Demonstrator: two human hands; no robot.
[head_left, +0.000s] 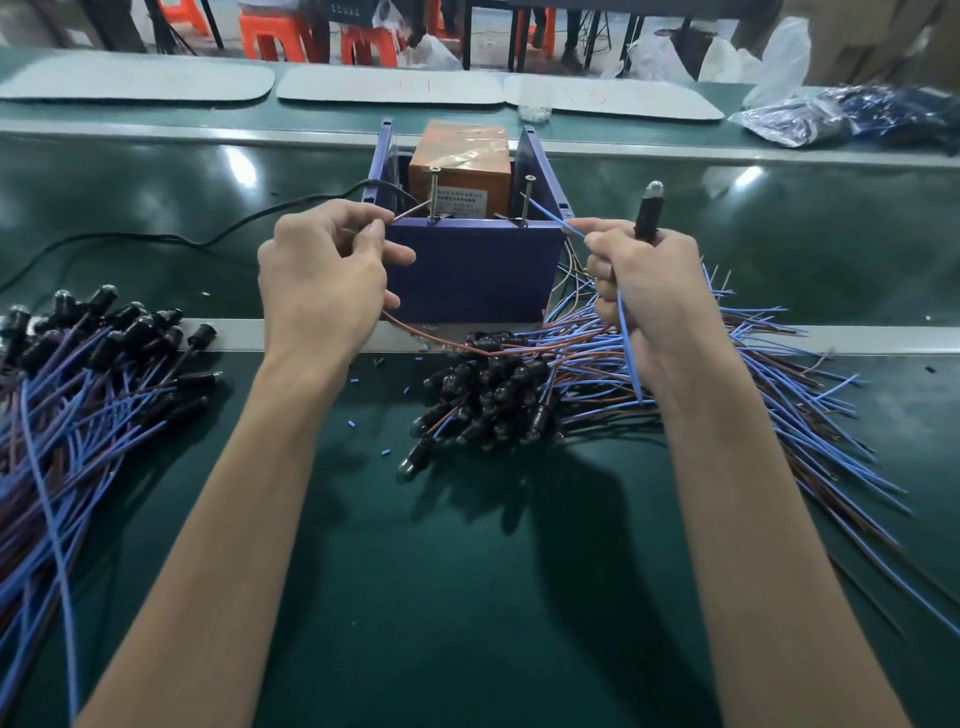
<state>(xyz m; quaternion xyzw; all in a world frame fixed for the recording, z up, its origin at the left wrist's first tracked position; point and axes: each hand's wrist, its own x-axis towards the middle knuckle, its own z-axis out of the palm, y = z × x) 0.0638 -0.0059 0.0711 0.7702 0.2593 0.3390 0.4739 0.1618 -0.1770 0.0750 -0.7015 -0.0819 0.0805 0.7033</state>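
Presently, at the worktop (467, 571), both hands are up at the blue box (472, 270) in the middle.

- Left hand (324, 283): grip closed to a fine pinch, thumb and forefinger on a brown wire (410, 212). The other fingers are loosely curled. The wire's bare end points right and reaches the left screw (432, 195) standing on the box's near wall; it looks to be touching. Below the hand the same wire loops right toward the middle heap.
- Right hand (647, 301): grip wrapped into a fist round a black lamp (648, 208), held upright with its clear tip uppermost. Thumb and forefinger also pinch a blue wire (550, 215), whose end points left and far, up to the right screw (527, 200). Contact there I cannot tell. The wire's slack hangs out below the fist.
- Box: open top, with an orange block (457, 166) inside behind the screws. A black cable (208, 239) runs off to the left.
- Middle heap (488, 400): black lamps lie just near of the box, their blue and brown leads fanning right.
- Left heap (93, 338): more lamps, leads trailing toward the near edge.
- Small blue bits of insulation are scattered between the forearms.
- Far side: grey mats (389, 85), plastic bags (795, 117) at right, orange stools (270, 31) beyond.
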